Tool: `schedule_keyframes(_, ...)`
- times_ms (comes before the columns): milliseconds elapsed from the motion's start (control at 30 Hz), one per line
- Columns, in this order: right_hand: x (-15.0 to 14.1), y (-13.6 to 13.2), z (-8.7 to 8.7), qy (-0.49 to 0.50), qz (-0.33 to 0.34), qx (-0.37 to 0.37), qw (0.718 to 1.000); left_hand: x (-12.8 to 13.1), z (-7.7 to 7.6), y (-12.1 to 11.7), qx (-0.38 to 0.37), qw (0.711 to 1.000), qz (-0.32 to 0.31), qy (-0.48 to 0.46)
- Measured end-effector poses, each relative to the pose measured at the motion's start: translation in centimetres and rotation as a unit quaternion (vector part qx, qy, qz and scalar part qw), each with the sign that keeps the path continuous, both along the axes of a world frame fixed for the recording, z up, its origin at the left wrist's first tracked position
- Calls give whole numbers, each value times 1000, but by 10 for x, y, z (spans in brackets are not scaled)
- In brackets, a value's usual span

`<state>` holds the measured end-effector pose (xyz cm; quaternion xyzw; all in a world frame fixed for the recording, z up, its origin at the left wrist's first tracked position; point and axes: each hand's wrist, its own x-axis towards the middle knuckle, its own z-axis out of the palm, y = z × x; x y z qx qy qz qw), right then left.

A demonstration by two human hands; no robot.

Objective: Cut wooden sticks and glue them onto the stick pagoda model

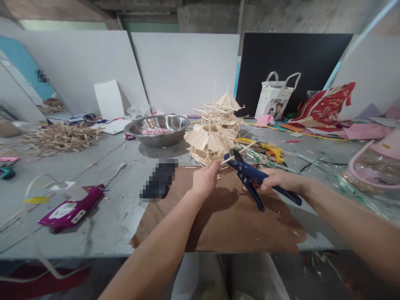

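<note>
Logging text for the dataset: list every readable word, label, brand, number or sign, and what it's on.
"好": white bag; characters after it too blurred to read.
Red bag: print, too blurred to read.
Purple power strip: white labels, too small to read.
Blue cutters: no readable marking.
No readable numbers.

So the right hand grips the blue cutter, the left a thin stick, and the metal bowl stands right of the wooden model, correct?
Not quite: the head view shows the metal bowl left of the wooden model. The right hand does grip the blue cutter, the left hand a thin stick.
</note>
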<state>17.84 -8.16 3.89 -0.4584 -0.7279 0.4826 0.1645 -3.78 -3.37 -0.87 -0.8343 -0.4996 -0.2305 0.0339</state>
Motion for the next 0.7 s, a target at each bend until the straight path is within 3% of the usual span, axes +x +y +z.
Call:
schedule_keyframes(100, 5, 0, 1, -12, -6, 14, 1000, -4, -1, 4, -7, 999, 10, -48)
schedule_keyframes(200, 8, 2, 1, -124, -19, 104, 987, -6, -4, 9, -25, 991, -9, -134)
schedule_keyframes(267, 9, 4, -5, -210, -37, 197, 957, -6, -5, 11, -41, 979, -31, -198)
schedule_keyframes(367, 11, 11, -27, -357, -91, 298, 881, -4, -5, 11, -69, 966, -60, -243)
schedule_keyframes(433, 13, 16, -45, -426, -91, 307, 846, -3, -5, 10, -79, 968, -59, -230)
schedule_keyframes(533, 13, 24, -63, -448, -103, 336, 822, -4, -4, 8, -79, 983, -23, -162)
schedule_keyframes(600, 9, 25, -63, -414, -128, 394, 811, -4, -3, 7, -72, 991, 6, -109)
schedule_keyframes(700, -6, 23, -49, -325, -175, 511, 776, -4, -3, 6, -55, 997, 30, -45)
